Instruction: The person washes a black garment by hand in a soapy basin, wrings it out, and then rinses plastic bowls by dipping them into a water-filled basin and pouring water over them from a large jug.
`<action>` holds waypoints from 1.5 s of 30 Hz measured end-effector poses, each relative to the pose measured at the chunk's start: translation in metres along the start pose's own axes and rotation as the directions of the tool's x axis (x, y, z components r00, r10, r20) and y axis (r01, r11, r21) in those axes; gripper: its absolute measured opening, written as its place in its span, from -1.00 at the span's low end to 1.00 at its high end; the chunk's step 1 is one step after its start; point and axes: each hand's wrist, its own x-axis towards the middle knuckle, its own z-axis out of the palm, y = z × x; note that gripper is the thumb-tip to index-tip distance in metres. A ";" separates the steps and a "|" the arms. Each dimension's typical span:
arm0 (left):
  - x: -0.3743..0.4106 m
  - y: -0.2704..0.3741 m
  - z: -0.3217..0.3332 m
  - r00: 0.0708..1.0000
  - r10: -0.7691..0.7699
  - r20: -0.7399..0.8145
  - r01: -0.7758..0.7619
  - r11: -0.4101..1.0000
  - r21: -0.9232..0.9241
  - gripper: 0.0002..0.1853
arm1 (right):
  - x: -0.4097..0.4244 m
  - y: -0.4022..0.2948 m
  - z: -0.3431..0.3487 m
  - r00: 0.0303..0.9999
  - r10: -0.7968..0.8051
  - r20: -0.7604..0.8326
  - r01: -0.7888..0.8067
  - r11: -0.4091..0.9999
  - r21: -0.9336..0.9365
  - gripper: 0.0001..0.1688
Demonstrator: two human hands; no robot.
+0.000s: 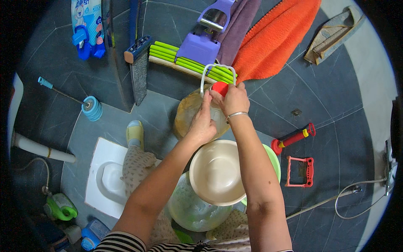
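A large clear plastic jug [185, 115] with yellowish-brown sides stands on the floor before me, its white handle [202, 75] raised. My right hand [234, 99] grips the red cap [219, 88] at the jug's mouth; a silver bracelet circles that wrist. Close beside it, my left hand [203, 123] is over the jug's shoulder, its forefinger pointing up by the cap; whether it holds anything I cannot tell. Nearer to me, a cream basin [217, 173] sits partly over a translucent basin [192, 204] and a light green basin [273, 160].
A white squat toilet [107, 176] lies left, with a toilet brush [92, 108] behind it. Green-headed mops [192, 67], an orange towel [270, 44] and a purple towel stand or hang beyond the jug. A red plunger pump [294, 138] and shower hose [321, 204] are right.
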 end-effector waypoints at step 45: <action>-0.139 0.063 0.024 0.466 -0.325 0.823 0.799 0.554 -0.233 -0.65 | -0.311 0.081 -0.026 0.946 0.290 0.145 -0.210 0.207 0.955 -0.18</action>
